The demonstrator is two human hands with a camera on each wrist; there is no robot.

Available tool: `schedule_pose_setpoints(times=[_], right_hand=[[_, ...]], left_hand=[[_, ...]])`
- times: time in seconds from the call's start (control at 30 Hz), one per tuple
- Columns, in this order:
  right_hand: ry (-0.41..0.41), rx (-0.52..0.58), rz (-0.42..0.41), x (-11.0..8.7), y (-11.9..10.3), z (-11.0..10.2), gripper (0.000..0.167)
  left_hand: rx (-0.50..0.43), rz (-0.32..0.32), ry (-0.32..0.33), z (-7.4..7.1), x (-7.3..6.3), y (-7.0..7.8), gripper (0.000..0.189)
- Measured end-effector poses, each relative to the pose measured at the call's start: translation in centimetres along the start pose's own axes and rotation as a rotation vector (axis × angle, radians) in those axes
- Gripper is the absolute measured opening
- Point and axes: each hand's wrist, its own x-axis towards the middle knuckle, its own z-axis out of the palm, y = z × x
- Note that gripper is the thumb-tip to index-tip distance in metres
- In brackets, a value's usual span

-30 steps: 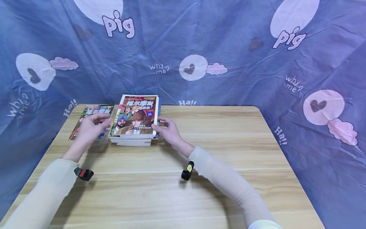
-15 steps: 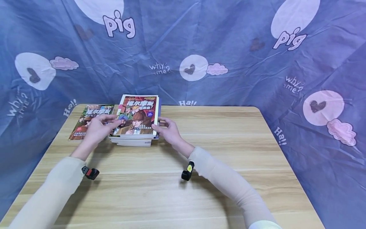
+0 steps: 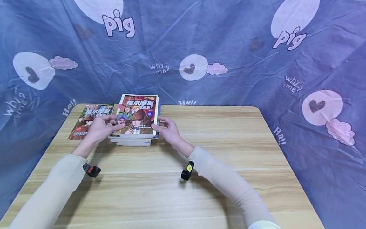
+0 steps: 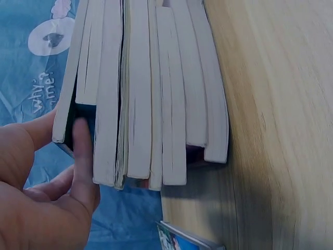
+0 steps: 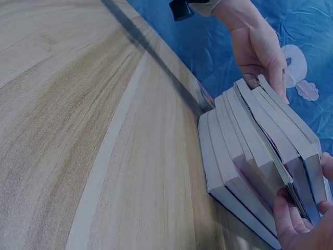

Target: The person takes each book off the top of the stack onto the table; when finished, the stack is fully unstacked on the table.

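Observation:
A stack of several paperback books (image 3: 133, 142) stands on the table, spreading slightly out of line. Its top book (image 3: 143, 109) has a red cover with a person in a deerstalker cap. My left hand (image 3: 100, 129) pinches the top book's left edge, thumb over the cover; the left wrist view has fingers under that book's corner (image 4: 63, 117), where a gap shows below it. On the opposite side my right hand (image 3: 169, 131) grips the stack's right edge. Its thumb lies on the cover, and its fingers (image 5: 286, 219) curl in at the upper books in the right wrist view.
A second comic-style book (image 3: 81, 127) lies flat on the table just left of the stack, partly behind my left hand. The wooden table (image 3: 223, 127) extends right and toward me. A blue printed cloth (image 3: 234, 38) hangs along the back and sides.
My left hand has moved right, from above the flat book to the stack, and has taken hold of the top book's left edge. My right hand has stayed in place.

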Motion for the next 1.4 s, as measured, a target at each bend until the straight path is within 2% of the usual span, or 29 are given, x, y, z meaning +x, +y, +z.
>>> schedule_pose_setpoints(times=[0.13,0.27,0.43,0.6,0.73,0.83,1.03,1.27,1.4], right_hand=[[-0.006,-0.01,0.002,0.0,0.0,-0.1,0.056],[-0.013,-0.015,0.0,0.0,0.0,-0.1,0.056],[-0.011,-0.007,-0.006,0.1,0.1,-0.2,0.058],[-0.014,-0.001,-0.003,0.1,0.1,-0.2,0.058],[-0.016,0.004,0.001,0.1,0.2,-0.2,0.059],[-0.016,0.005,0.004,0.1,0.2,-0.1,0.058],[-0.016,-0.015,0.004,0.2,0.3,0.0,0.058],[-0.022,-0.007,0.006,0.0,0.2,0.2,0.057],[-0.023,-0.003,0.005,0.0,0.2,0.3,0.057]], left_hand=[[-0.135,-0.006,-0.025,0.0,0.0,-0.2,0.076],[-0.391,-0.002,-0.082,-0.1,-0.1,-0.6,0.071],[-0.694,0.016,-0.118,-0.8,-0.6,-1.3,0.039],[-0.841,0.061,-0.099,-1.9,-1.9,-2.5,0.031],[-0.897,0.108,-0.088,-3.1,-3.3,-3.9,0.032],[-0.917,0.121,-0.079,-4.1,-4.7,-5.0,0.035],[-0.833,0.102,-0.012,-5.9,-7.5,-7.5,0.037],[-0.802,0.127,0.003,-7.4,-10.5,-10.3,0.036],[-0.748,0.132,0.032,-8.0,-12.0,-12.3,0.039]])
